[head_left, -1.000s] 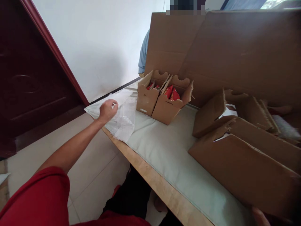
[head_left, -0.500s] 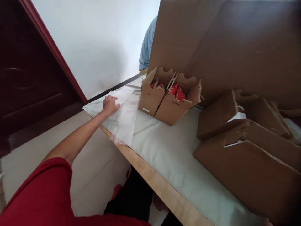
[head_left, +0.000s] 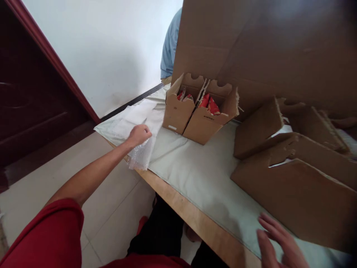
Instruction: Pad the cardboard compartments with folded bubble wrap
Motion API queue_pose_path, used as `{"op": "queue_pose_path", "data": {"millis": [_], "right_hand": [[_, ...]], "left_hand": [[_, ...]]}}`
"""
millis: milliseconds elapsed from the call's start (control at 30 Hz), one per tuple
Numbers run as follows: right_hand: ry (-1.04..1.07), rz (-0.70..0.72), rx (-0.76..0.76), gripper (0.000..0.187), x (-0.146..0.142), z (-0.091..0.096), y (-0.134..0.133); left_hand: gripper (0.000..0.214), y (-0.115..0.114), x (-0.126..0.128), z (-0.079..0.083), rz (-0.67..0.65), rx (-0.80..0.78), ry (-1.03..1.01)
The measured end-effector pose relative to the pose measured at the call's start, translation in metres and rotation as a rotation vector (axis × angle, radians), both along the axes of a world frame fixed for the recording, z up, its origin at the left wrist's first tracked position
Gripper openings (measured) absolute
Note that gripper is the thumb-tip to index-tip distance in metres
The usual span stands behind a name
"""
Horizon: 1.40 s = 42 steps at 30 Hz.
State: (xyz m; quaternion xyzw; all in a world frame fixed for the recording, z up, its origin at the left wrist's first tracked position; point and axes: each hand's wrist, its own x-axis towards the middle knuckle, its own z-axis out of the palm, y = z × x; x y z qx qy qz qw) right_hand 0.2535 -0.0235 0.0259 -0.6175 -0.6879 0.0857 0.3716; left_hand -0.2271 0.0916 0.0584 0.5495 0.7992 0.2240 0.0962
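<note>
My left hand (head_left: 140,134) is closed on a sheet of clear bubble wrap (head_left: 141,154) and lifts its near part off the table's left end. The rest of the bubble wrap lies flat behind the hand. My right hand (head_left: 279,245) comes in at the bottom right with fingers stretched out, holding nothing, just in front of a flattened cardboard box (head_left: 295,190). Two small open cardboard boxes (head_left: 195,111) with red packets inside stand side by side beyond the bubble wrap.
A pale cloth (head_left: 200,175) covers the wooden table (head_left: 178,208). Large cardboard sheets (head_left: 264,52) stand at the back right. A person in a light blue shirt (head_left: 169,48) is behind them. A dark wooden door (head_left: 30,89) is at left, tiled floor below.
My left hand went from pressing flat on the bubble wrap to gripping it and pulling it toward me. My right hand has come into view at the bottom right.
</note>
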Motion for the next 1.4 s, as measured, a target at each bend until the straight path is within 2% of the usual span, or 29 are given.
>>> {"op": "queue_pose_path", "data": {"millis": [100, 167, 233, 300, 367, 467, 567, 667, 733, 800, 900, 1067, 1200, 1300, 1400], "right_hand": [[0.000, 0.255, -0.014, 0.023, -0.045, 0.011, 0.013], [0.028, 0.424, -0.053, 0.020, -0.077, 0.014, 0.028], [0.074, 0.550, -0.116, 0.021, -0.108, 0.012, 0.047], [0.114, 0.637, -0.163, 0.022, -0.142, 0.006, 0.069], [0.108, 0.702, -0.190, 0.023, -0.178, -0.001, 0.092], [-0.029, 0.770, -0.203, 0.026, -0.236, -0.001, 0.124], [-0.244, 0.821, -0.173, 0.032, -0.289, 0.007, 0.143], [-0.439, 0.844, -0.129, 0.042, -0.325, 0.008, 0.149], [-0.519, 0.827, -0.099, 0.036, -0.338, 0.004, 0.151], [-0.561, 0.800, -0.090, 0.026, -0.345, -0.003, 0.153], [-0.581, 0.792, -0.109, 0.030, -0.348, -0.007, 0.159], [-0.434, 0.798, -0.096, 0.029, -0.338, 0.003, 0.158], [-0.189, 0.805, 0.051, 0.029, -0.301, 0.012, 0.142], [-0.012, 0.765, 0.121, 0.029, -0.261, 0.016, 0.129], [0.114, 0.690, 0.103, 0.028, -0.216, 0.021, 0.113]], "left_hand": [[0.021, -0.012, -0.030, 0.027, 0.030, 0.135, -0.124], [0.016, -0.024, -0.051, 0.049, 0.147, 0.351, -0.319], [0.012, -0.036, -0.069, 0.069, 0.217, 0.554, -0.389], [0.011, -0.045, -0.081, 0.083, 0.208, 0.689, -0.305], [0.010, -0.047, -0.086, 0.086, 0.161, 0.735, -0.137], [0.010, -0.033, -0.086, 0.072, 0.135, 0.605, 0.084], [0.015, -0.005, -0.080, 0.041, 0.119, 0.238, 0.181], [0.049, 0.022, -0.070, 0.011, 0.060, -0.085, 0.236], [0.064, 0.034, -0.062, -0.002, 0.072, -0.154, 0.292], [0.056, 0.041, -0.058, -0.009, 0.106, -0.164, 0.350], [0.038, 0.048, -0.065, -0.010, 0.118, -0.167, 0.386], [0.031, 0.049, -0.100, 0.008, 0.227, -0.105, 0.281], [0.031, 0.032, -0.112, 0.017, 0.238, -0.011, 0.316], [0.035, 0.018, -0.099, 0.008, 0.133, -0.034, 0.359], [0.040, 0.012, -0.081, -0.006, 0.043, -0.085, 0.396]]}}
